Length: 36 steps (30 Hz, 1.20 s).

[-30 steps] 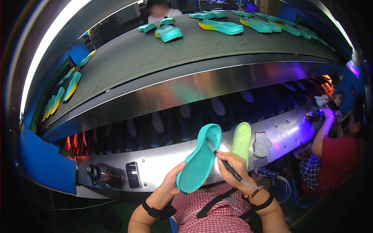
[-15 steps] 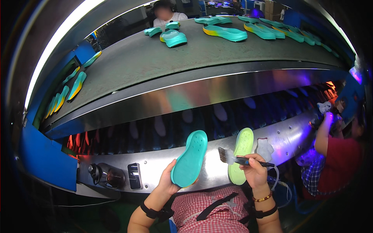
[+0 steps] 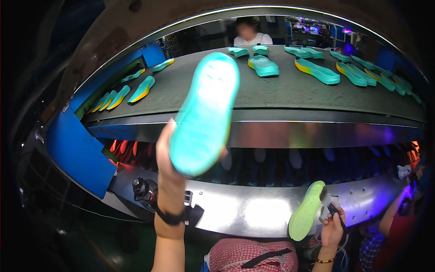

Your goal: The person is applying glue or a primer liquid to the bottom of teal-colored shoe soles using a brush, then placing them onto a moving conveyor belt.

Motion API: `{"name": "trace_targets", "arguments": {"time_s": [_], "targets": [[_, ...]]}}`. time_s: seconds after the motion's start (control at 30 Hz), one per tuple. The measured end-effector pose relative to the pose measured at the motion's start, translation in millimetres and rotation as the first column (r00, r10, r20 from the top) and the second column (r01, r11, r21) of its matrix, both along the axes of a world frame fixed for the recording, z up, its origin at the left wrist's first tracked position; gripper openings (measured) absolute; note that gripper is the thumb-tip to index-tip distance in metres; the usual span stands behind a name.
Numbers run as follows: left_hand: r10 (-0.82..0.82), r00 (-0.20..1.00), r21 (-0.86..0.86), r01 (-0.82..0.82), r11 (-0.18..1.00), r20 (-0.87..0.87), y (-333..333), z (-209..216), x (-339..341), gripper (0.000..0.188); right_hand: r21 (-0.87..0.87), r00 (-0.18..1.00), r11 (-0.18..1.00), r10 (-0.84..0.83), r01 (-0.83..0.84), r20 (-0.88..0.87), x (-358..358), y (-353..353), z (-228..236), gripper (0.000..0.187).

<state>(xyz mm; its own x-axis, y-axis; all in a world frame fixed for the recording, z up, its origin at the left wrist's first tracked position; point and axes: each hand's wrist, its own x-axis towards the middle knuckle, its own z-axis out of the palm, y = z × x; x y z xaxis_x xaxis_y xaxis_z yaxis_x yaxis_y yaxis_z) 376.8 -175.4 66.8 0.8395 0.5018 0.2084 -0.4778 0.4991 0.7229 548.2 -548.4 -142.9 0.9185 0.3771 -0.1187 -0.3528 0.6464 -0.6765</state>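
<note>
A turquoise shoe sole [image 3: 204, 115] is gripped by its wide lower end in my left hand [image 3: 164, 152], raised in front of the upper belt. Bright light washes out part of its face. At lower right, my right hand [image 3: 333, 232] is closed round the dark handle of a brush [image 3: 332, 209]. The brush's bristles are close to the upper right edge of a light green shoe sole [image 3: 302, 217] on the metal ledge; whether they touch it I cannot tell. Behind the brush lies a whitish pad [image 3: 336, 199], partly hidden.
Turquoise soles with yellow edges [image 3: 317, 71] stand on the wide dark belt [image 3: 190, 93]. Below it, a metal ledge [image 3: 244, 206] holds a dark bottle [image 3: 144, 192] and a phone [image 3: 188, 197], partly behind my left arm. Co-workers are across the belt and at right.
My left hand has lifted the turquoise sole up and forward, away from the ledge. The brush in my right hand has moved to the green sole's right side. The view has shifted.
</note>
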Motion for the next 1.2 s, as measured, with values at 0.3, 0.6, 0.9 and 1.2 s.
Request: {"name": "trace_targets", "arguments": {"time_s": [0.3,0.6,0.9,1.2], "targets": [[0.324,0.938,-0.261,-0.284,0.923,0.125,69,37,57,0.065,0.097,0.993,0.988,0.114,-0.117,0.037,7,3,-26,0.017],[0.704,0.587,0.9,0.396,0.181,-0.4,57,80,186,0.077,0.056,0.957,0.976,0.217,-0.21,-0.194,27,5,-110,0.017],[0.839,0.5,0.656,0.711,-0.255,-0.215,57,48,276,0.076,-0.166,0.968,0.955,0.23,-0.245,-0.103,31,-2,-145,0.02],[0.542,0.804,0.889,0.038,-0.457,0.244,2,34,146,0.025,0.165,0.951,0.947,0.293,-0.274,-0.102,31,4,-101,0.037]]}}
